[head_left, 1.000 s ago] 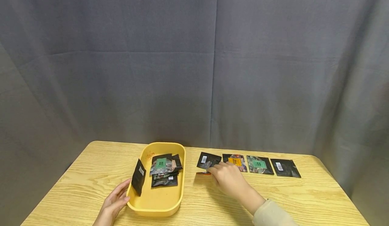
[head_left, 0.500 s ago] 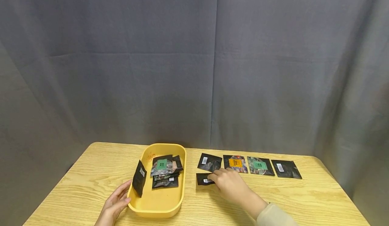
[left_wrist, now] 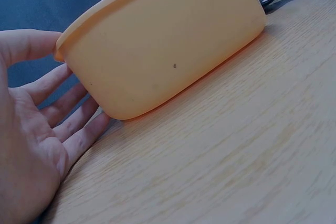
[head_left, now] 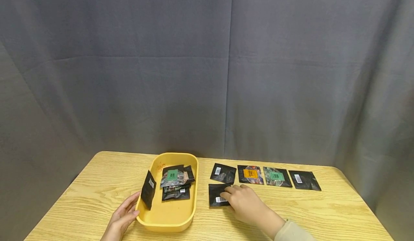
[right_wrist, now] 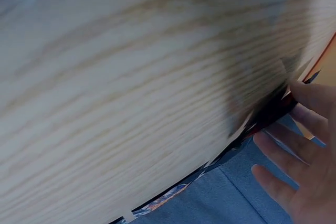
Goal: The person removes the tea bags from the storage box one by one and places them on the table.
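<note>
My left hand (head_left: 120, 216) rests against the outer left side of a yellow tub (head_left: 166, 227). In the left wrist view its thumb touches the rim and the other fingers lie fairly straight along the outside wall. On the table right of the tub, my right hand (head_left: 244, 202) pinches the right part of a flat black sachet (head_left: 215, 194) with a white barcode label. That sachet lies just in front of another black sachet (head_left: 223, 173); my fingers cover part of it. In the right wrist view the thumb and fingers (right_wrist: 307, 98) meet at its dark edge.
Inside the tub, several sachets (head_left: 176, 194) lie in a pile, and one black sachet (head_left: 148, 190) leans against its left wall. Along the table's back run an orange-labelled sachet (head_left: 250, 174), a green-labelled one (head_left: 277, 176) and a black one (head_left: 304, 180). A grey curtain (head_left: 181, 90) hangs behind.
The sachet in my right hand has tipped from nearly edge-on, some orange showing, to flat with its barcode side up. My right hand has drawn slightly nearer. The left hand stays put.
</note>
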